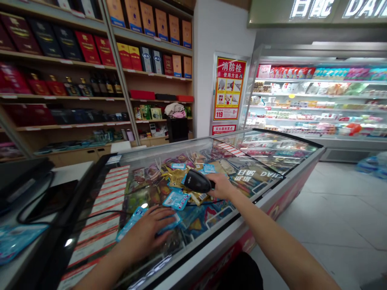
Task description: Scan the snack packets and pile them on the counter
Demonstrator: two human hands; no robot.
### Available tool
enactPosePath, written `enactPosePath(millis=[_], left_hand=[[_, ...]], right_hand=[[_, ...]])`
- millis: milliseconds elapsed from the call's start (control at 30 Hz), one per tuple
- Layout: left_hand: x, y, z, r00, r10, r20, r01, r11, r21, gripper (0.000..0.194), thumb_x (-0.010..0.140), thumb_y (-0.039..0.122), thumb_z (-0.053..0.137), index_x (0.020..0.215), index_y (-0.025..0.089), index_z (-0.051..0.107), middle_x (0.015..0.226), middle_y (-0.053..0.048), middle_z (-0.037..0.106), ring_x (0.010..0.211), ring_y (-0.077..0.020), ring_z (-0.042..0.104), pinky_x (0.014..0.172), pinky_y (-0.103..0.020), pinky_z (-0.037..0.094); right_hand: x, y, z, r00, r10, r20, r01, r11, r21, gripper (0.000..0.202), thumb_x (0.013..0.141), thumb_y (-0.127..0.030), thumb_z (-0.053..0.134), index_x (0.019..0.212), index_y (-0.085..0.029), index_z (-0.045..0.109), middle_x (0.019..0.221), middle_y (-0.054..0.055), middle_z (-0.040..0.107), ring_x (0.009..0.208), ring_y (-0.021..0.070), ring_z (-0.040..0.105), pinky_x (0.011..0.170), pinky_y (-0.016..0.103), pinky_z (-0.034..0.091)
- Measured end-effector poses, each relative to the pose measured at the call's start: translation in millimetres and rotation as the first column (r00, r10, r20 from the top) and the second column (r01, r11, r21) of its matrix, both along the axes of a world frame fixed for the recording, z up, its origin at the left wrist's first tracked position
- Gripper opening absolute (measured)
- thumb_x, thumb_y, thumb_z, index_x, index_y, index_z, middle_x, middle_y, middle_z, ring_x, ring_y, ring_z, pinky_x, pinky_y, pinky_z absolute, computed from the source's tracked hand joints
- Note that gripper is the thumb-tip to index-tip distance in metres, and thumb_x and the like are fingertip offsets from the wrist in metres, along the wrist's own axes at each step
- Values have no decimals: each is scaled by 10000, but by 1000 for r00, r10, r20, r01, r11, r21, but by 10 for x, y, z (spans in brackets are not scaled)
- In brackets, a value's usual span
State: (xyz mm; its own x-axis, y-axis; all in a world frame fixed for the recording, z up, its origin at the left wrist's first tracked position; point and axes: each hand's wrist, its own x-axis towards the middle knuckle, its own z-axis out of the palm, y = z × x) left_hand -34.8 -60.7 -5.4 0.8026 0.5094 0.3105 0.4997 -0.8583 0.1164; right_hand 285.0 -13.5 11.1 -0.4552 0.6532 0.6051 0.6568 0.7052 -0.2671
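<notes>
My right hand [222, 186] is wrapped round the handle of a black handheld scanner [197, 181], whose head is above a pile of small packets on the glass lid of a chest freezer [193, 245]. Gold packets [176, 177] and blue packets [176, 199] make up the pile. My left hand [149, 227] rests with its fingers spread on blue packets [130, 222] near the front of the lid. A black cable [105, 212] runs across the glass at the left.
At the left, a counter [71, 173] holds a dark device and another blue packet [19, 241]. Shelves [163, 82] of boxes and bottles stand behind. A lit refrigerated display [320, 96] is at the right, beyond the tiled floor [332, 205].
</notes>
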Motion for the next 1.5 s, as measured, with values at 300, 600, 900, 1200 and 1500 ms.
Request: enactPosePath(millis=[300,600,900,1200,1500], left_hand=[[-681,46,268,636,754,167,-693,652,-306,505,579,589,715,941,236,703,924,-86,727,901,-298,671,812,-370,504],[-647,11,258,555,822,124,-670,530,-520,311,499,378,728,725,224,580,683,1,652,681,-226,624,644,-302,439],[-626,20,378,-68,862,503,24,506,-862,475,463,266,826,875,202,597,753,3,700,645,-155,634,597,-258,505],[-564,62,324,-233,866,443,132,480,-867,239,527,85,781,717,164,660,711,6,705,664,-117,644,628,-203,519],[-409,42,305,-201,879,432,183,467,-865,243,542,103,790,760,161,698,808,0,727,674,-109,639,581,-189,517]], right_hand=[[-547,85,90,994,94,54,-91,994,-61,207,721,-256,664,925,-233,684,835,29,723,775,195,680,684,247,454],[-773,21,-25,990,134,38,-132,990,-52,249,695,-238,655,941,-218,683,815,41,719,740,195,674,664,253,468],[-816,-70,-121,985,170,-24,-169,984,60,364,710,-270,610,1066,-214,664,840,57,724,765,206,680,696,274,497],[-941,-175,-85,975,222,19,-222,975,-16,280,718,-256,619,994,-220,651,860,43,726,771,187,681,674,249,475],[-1004,-201,-92,976,206,75,-202,978,-51,299,710,-261,626,1006,-219,640,911,44,730,809,196,681,687,254,463]])
